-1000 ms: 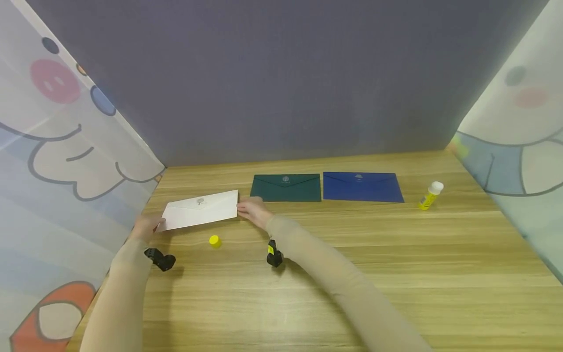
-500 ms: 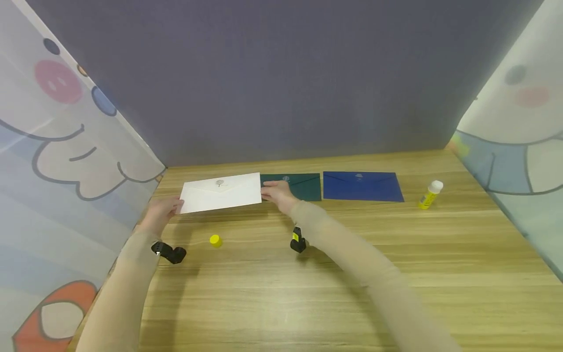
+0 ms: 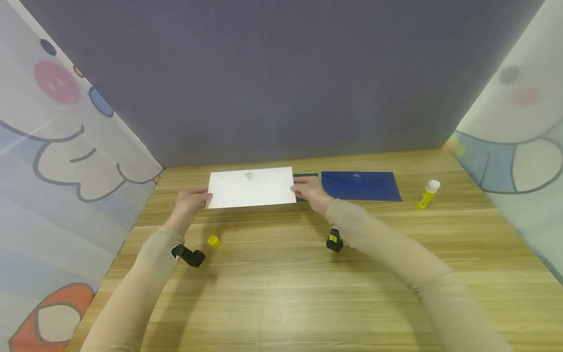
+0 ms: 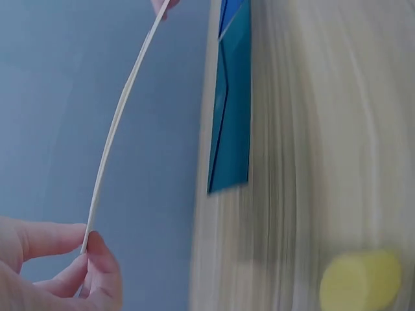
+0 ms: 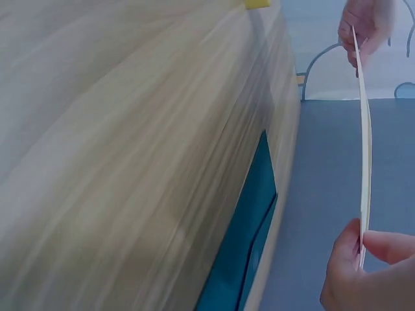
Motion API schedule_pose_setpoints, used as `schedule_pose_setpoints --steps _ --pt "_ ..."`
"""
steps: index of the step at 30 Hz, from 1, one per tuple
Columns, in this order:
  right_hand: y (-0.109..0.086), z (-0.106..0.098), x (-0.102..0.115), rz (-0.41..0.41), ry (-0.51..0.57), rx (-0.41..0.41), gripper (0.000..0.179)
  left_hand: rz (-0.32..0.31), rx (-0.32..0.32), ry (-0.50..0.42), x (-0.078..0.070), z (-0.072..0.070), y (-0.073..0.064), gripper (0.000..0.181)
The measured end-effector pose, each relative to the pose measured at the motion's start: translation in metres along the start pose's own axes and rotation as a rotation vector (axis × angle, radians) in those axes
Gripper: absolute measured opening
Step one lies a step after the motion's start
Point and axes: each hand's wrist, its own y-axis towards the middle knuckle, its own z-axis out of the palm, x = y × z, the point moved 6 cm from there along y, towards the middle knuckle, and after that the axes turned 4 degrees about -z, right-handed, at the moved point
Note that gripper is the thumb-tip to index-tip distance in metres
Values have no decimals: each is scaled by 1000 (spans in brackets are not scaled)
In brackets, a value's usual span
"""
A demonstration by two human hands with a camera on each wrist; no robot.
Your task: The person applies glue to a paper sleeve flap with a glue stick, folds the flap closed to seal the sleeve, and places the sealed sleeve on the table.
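A white envelope (image 3: 250, 190) with a small tree emblem on its flap is held up off the table between both hands. My left hand (image 3: 190, 201) pinches its left edge between thumb and fingers, and my right hand (image 3: 311, 191) pinches the right edge. Seen edge-on in the left wrist view, the envelope (image 4: 117, 116) bows slightly. Below it on the table lies a dark green envelope (image 5: 240, 246), mostly covered by the white one in the head view. A blue envelope (image 3: 360, 186) lies flat just right of the green one.
A yellow glue stick (image 3: 427, 194) with a white end stands toward the right of the wooden table (image 3: 272, 293). Its yellow cap (image 3: 214, 241) sits nearer me on the left. A grey panel (image 3: 281, 88) rises behind the table, with cartoon-printed sheets (image 3: 57, 146) at the sides.
Both hands have carried the white envelope to the right and lifted it, so that it now overlaps the green envelope in the head view. The blue envelope, glue stick and cap stay put.
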Motion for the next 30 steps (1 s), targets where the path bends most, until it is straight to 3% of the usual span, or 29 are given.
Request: schedule_pose_setpoints --steps 6,11,21,30 --pt "-24 -36 4 -27 -107 -18 44 48 -4 36 -12 30 -9 43" --pt "-43 -65 -1 -42 -202 -20 45 82 3 22 -13 57 -18 39" --pt "-86 -107 -15 -42 -325 -6 47 129 74 38 -2 108 -40 33" --pt "-105 -129 -37 -30 -369 38 46 151 138 68 14 143 -51 34"
